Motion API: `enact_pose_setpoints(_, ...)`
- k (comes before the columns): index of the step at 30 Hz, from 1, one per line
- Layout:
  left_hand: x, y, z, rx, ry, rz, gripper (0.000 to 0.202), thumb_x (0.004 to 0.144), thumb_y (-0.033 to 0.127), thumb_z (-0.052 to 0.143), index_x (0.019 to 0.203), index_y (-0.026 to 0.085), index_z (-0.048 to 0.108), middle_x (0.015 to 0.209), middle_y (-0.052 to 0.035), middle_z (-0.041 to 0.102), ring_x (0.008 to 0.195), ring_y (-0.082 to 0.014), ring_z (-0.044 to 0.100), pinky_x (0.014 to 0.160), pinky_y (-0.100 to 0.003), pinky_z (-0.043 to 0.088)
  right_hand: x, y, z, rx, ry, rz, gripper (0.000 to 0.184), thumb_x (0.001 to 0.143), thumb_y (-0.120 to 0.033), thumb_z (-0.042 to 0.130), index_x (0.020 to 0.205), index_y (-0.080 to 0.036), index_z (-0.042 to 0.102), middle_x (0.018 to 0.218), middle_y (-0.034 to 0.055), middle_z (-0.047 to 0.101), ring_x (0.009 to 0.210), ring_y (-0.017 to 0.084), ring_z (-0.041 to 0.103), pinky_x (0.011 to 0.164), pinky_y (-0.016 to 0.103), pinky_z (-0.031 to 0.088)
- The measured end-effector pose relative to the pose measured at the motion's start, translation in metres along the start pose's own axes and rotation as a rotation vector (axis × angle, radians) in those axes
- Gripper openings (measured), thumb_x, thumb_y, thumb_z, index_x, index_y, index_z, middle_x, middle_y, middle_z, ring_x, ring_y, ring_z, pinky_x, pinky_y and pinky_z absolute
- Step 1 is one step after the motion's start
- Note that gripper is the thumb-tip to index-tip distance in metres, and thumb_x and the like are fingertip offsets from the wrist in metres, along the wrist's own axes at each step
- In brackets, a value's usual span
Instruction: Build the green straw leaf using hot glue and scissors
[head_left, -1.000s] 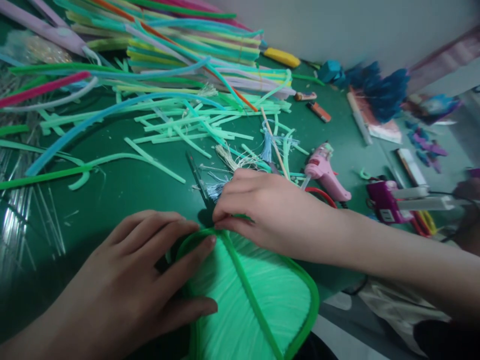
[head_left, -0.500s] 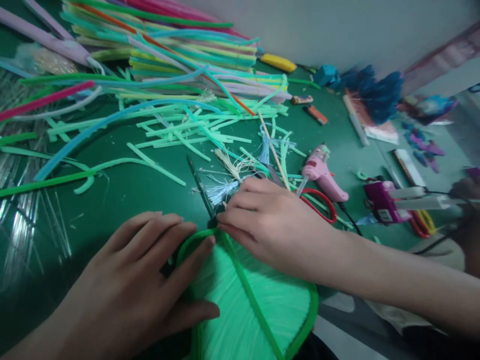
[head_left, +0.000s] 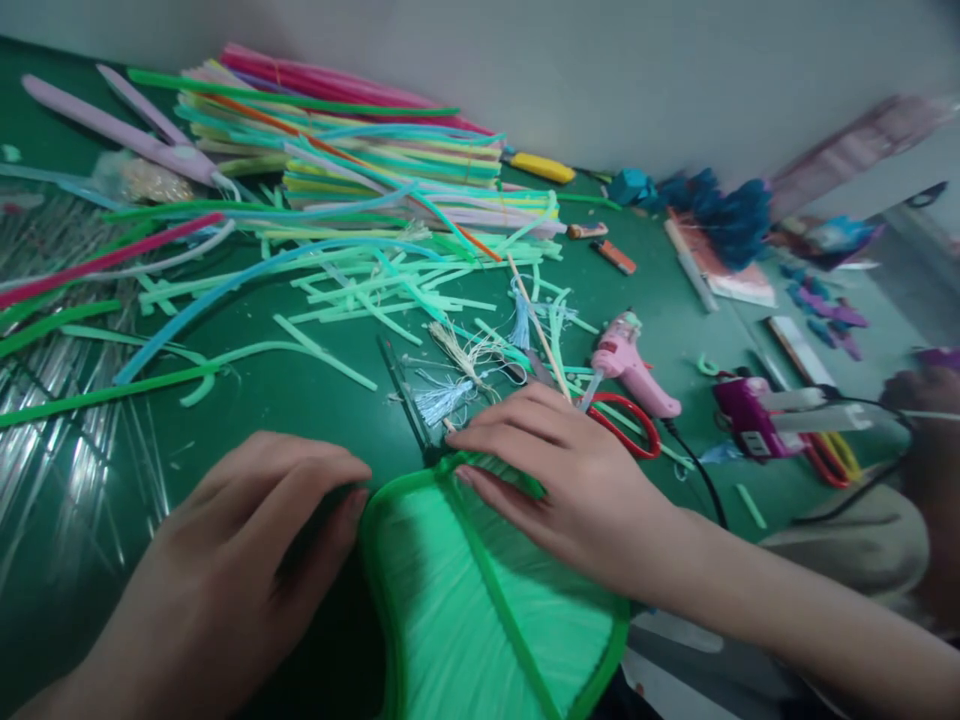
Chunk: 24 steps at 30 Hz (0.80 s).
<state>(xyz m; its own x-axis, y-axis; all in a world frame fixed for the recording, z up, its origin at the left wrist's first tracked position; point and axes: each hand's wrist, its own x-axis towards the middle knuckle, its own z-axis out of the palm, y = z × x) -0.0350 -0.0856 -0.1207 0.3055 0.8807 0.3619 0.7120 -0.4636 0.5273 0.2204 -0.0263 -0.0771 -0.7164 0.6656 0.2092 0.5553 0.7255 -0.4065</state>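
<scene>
A green leaf-shaped piece (head_left: 442,600) with a fuzzy pipe-cleaner rim and midrib lies in front of me at the lower middle. My right hand (head_left: 570,470) is over its top end, the thumb on the leaf's face and the fingers at the rim, gripping it there. Just off the left rim is my left hand (head_left: 262,550), fingers bent and thumb brought up to the fingertips. Whatever is between those tips, if anything, is hidden. Dark thin tweezers (head_left: 405,400) lie beyond the leaf's top, beside a pale blue tassel (head_left: 444,400).
Cut pipe-cleaner pieces (head_left: 337,300) and bundled pipe cleaners (head_left: 390,150) cover the back. A pink glue gun (head_left: 634,370) and red-handled scissors (head_left: 637,440) lie right of my hand. Thin clear wires (head_left: 67,330) spread at left; another person's hand (head_left: 915,400) is at far right.
My left hand has drawn left off the leaf's rim, its thumb and fingers coming together. My right thumb has separated somewhat from the fingers at the leaf's top. The view has tilted slightly.
</scene>
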Motion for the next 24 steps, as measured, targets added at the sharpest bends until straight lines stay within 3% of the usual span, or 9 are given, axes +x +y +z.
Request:
enact_pose_setpoints(8,0.004,-0.005,-0.001,-0.028,-0.062,-0.014,0.015,0.101,0.033,0.053,0.103,0.026,0.066,0.094,0.0004,0.07,0.086,-0.0181,0.066,0.075,-0.033,0.049,0.003,-0.006,0.003,0.041,0.027,0.029,0.011,0.099,-0.019,0.061,0.103,-0.014,0.071,0.099,0.0086,0.073,0.092,0.021,0.061,0.085,0.038,0.052)
enact_pose_setpoints(14,0.005,-0.004,0.0,-0.073,-0.134,-0.033,0.016,0.1,0.036,0.054,0.103,0.029,0.068,0.094,0.0005,0.072,0.085,-0.0214,0.066,0.072,-0.036,0.05,-0.001,-0.004,0.01,0.096,0.014,0.072,0.01,0.099,-0.018,0.062,0.1,-0.015,0.071,0.097,0.008,0.072,0.092,0.02,0.061,0.083,0.036,0.052)
enact_pose_setpoints(24,0.004,-0.005,0.003,-0.077,-0.14,-0.01,0.014,0.098,0.033,0.057,0.104,0.03,0.069,0.093,0.0012,0.073,0.083,-0.022,0.066,0.07,-0.038,0.049,0.001,-0.015,0.01,0.067,0.011,-0.06,0.018,0.099,-0.008,0.051,0.094,-0.013,0.067,0.09,0.0097,0.071,0.088,0.02,0.058,0.078,0.037,0.05)
